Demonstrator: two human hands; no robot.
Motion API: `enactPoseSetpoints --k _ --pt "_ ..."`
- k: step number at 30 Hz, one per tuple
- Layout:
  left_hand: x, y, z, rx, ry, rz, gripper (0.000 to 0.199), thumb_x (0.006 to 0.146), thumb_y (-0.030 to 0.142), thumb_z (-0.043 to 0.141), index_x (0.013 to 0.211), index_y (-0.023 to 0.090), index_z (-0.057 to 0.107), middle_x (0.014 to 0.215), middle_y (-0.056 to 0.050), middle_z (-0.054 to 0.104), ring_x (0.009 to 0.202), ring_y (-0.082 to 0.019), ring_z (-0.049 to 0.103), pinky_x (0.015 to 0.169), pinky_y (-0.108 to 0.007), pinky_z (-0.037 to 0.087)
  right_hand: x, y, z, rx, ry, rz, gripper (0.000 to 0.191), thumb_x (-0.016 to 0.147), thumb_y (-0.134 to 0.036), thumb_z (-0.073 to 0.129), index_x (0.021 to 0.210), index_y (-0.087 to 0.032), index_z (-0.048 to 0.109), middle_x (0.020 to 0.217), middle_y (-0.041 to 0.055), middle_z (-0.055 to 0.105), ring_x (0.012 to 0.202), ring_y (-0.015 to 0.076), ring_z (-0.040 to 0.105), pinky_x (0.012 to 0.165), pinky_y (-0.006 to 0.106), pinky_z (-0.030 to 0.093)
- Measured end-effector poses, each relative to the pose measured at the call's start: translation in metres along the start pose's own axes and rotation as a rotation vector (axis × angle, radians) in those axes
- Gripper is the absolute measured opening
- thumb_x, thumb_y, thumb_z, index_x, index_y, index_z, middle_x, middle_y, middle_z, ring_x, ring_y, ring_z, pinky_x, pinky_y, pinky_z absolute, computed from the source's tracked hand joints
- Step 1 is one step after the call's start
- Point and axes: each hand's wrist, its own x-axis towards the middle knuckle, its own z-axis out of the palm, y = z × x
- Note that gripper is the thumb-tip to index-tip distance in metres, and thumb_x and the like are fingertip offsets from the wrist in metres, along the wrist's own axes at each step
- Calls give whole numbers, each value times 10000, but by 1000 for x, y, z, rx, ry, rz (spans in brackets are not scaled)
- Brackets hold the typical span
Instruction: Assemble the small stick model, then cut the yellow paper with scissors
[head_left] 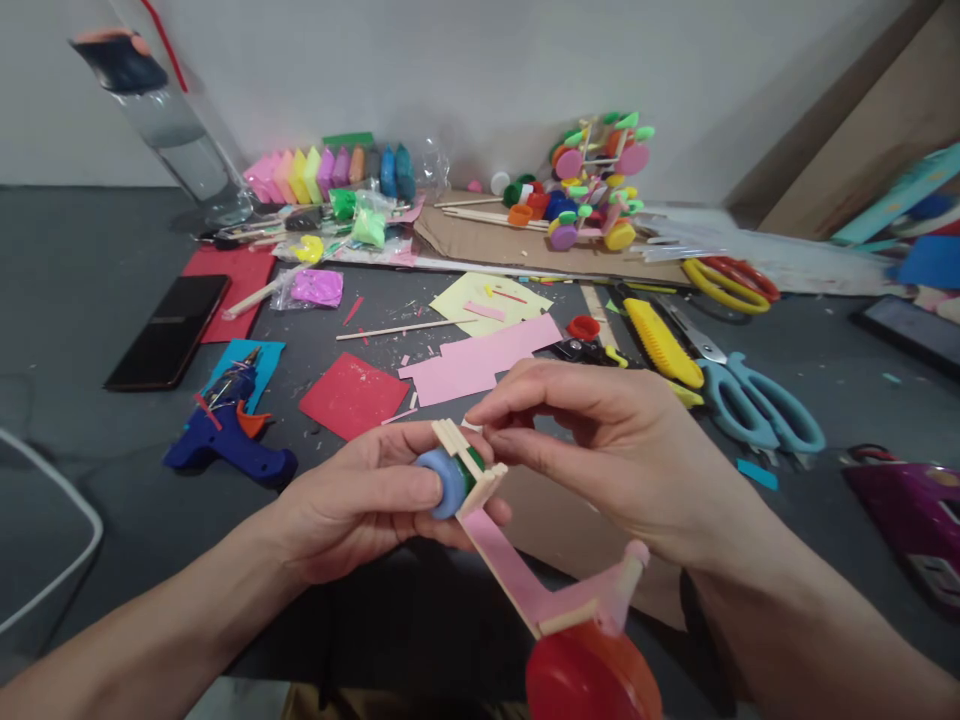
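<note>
Pink model (pixel 514 570), wood-edged; left hand (pixel 352 500) pinches blue cap (pixel 451 486), right hand (pixel 607 430) tiny scrap (pixel 471 425), seemingly white.

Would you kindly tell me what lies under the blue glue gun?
A light-blue sheet shows beneath the nozzle end of the glue gun, and the dark table around its handle. Whatever its body covers cannot be seen.

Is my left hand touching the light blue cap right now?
Touching. The head view shows your left hand with its thumb pressed against the light blue cap, no gap between.
</note>
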Motion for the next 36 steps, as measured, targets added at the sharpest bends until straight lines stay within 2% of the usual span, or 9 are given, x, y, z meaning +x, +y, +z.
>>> enactPoseSetpoints --k 4,8,11,17,20,23,28,31,36 --pt "1 0 -1 35 7 -24 324 737 234 794 1041 133 747 902 -66 775 860 -166 735 776 -208 575 0 4 1 2 -29 36 165 837 -72 649 856 -208 741 811 -44 685 728 68 622 649 163 484" --pt "1 0 -1 69 18 -37 325 745 244 786 1051 142 750 910 -63 772 886 -164 726 791 -208 559 1 10 -3 50 -81 186 48 867 -223 666 883 -225 711 803 -41 690 728 93 637 653 195 496" --pt "0 -1 -1 103 37 -26 336 730 264 798 1049 165 754 990 -62 757 896 -174 720 796 -224 555 1 10 -8 81 -152 265 142 874 -305 664 785 -197 684 757 -15 687 699 111 634 606 204 484" --pt "-1 1 -2 151 41 -9 369 723 296 809 1061 161 751 932 -72 748 889 -183 713 767 -215 560 3 7 -17 105 -196 300 139 841 -269 661 734 -181 651 706 5 678 647 125 626 553 206 472" --pt "-1 3 -2 118 49 20 381 740 293 804 1084 143 738 962 -66 746 899 -159 715 792 -181 555 1 1 -20 135 -162 225 107 842 -218 637 747 -191 677 686 -2 656 614 114 603 530 195 464" --pt "0 2 -2 62 67 31 333 762 270 791 1066 146 736 940 -46 759 880 -134 729 814 -160 554 -3 -7 -22 58 -36 94 115 816 -196 674 706 -215 704 699 -9 643 625 107 579 523 191 451" --pt "2 -1 -3 23 103 25 288 806 276 747 1062 146 725 916 -58 760 854 -166 740 807 -226 584 -8 -13 -23 -109 111 -35 116 757 -177 733 677 -247 686 715 -9 647 696 147 590 602 243 486" --pt "2 -3 -2 50 161 26 275 817 278 733 1047 127 724 907 -63 734 790 -146 714 783 -238 587 -10 -15 -23 -164 106 -66 152 757 -192 735 645 -238 644 677 -12 628 684 148 583 587 246 471" --pt "3 -2 1 93 202 -13 296 809 342 739 1024 139 725 867 -62 719 588 -92 637 514 -173 554 -10 -16 -21 -272 -27 -80 233 785 -208 729 596 -221 594 535 -62 550 481 73 447 415 202 315"
